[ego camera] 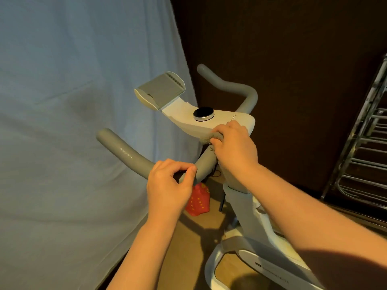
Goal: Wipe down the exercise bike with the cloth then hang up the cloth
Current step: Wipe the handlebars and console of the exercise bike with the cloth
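a room at home, set up for exercise

exercise bike beside a hung blue sheet, metal drying rack, red bag on the floor.

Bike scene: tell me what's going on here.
A person is wiping down the bike. The right hand presses a bunched cloth against the edge of the white console, where the handlebar meets it. The left hand curls around the handlebar's near bend, steadying it. The cloth is not yet hung up; a metal rack stands to the right.
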### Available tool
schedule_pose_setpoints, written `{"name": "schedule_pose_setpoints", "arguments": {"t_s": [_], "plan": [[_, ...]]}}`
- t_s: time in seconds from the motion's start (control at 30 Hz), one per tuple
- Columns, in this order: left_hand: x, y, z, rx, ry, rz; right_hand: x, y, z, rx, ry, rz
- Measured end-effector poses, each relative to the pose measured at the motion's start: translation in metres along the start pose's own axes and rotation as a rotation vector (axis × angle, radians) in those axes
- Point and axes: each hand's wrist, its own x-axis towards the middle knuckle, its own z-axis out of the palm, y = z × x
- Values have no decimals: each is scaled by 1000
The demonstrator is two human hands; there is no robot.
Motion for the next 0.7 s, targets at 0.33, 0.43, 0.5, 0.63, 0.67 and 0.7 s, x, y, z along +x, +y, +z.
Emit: {"name": "schedule_pose_setpoints", "arguments": {"t_s": [0.33, 0.43, 0.5, 0.63, 0.67, 0.7], "plan": [[0, 4, 0, -14, -37, -68, -55, -16, 23, 876, 243, 426], [-1, 1, -2, -16, -52, -40, -74, -33, 41, 875, 299, 466], [1, 0, -4, -18, -69, -29, -78, -36, 43, 870, 323, 445], [1, 0, -4, -14, -66, -11, -60, -27, 38, 910, 410, 512], [1, 0, -4, -19, -67, -9, -63, -30, 40, 924, 427, 534], [0, 0, -5, -27, -71, -6, -71, -35, 46, 935, 438, 542]]}}
